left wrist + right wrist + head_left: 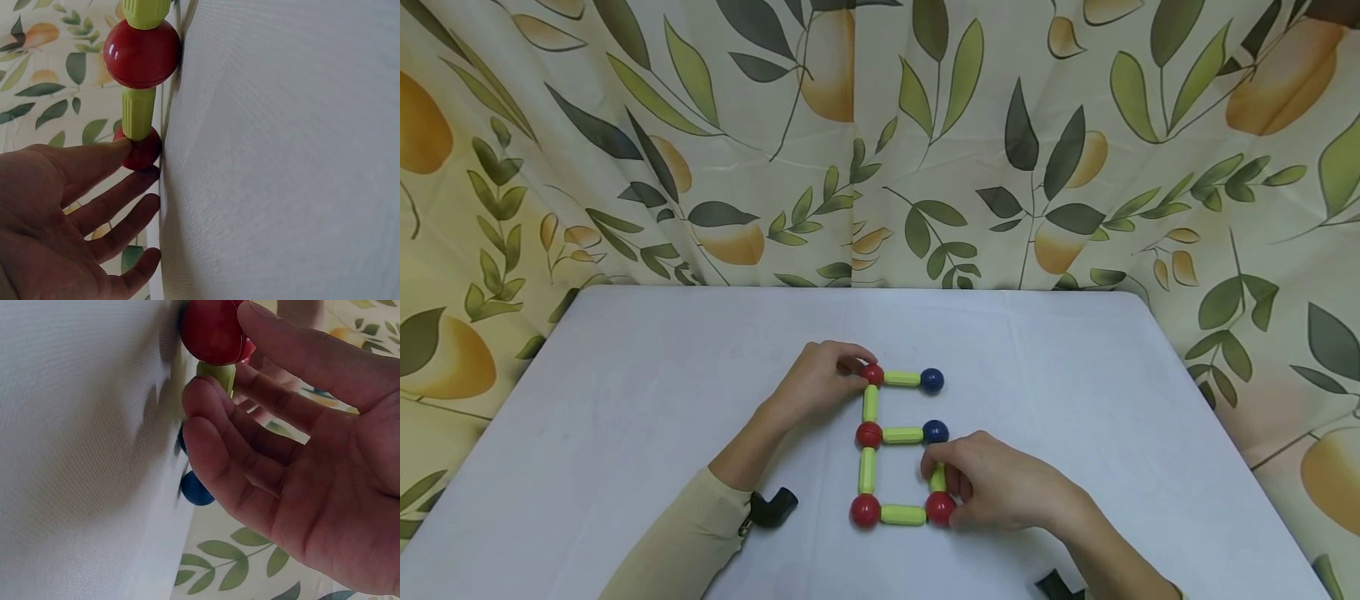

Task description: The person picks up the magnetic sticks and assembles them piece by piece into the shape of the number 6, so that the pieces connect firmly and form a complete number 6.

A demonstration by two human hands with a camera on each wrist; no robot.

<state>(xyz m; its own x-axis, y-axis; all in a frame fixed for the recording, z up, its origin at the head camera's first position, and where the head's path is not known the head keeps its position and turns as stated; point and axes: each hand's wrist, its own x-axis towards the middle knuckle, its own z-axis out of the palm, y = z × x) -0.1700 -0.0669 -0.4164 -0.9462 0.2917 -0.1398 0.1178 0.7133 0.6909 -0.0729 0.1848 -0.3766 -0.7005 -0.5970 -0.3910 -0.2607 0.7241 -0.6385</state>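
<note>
Red and blue balls joined by yellow-green rods lie on the table in a shape like a 6. My left hand point(820, 379) pinches the top-left red ball point(873, 374) between thumb and index finger; the left wrist view shows the other fingers spread. At the lower right, my right hand point(1007, 483) has its thumb on a red ball point(940, 509) and its fingers curled about the upright yellow-green rod point(216, 376) joined to it. Part of that rod is hidden by the fingers. Above them a blue ball point(936, 432) ends the middle rod point(902, 435).
A white cloth-covered table point(662, 375) lies under the figure. Behind it hangs a curtain point(895, 167) printed with leaves and fruit. A black device point(773, 507) sits at the left sleeve's cuff, and another black piece point(1060, 585) is near the right forearm.
</note>
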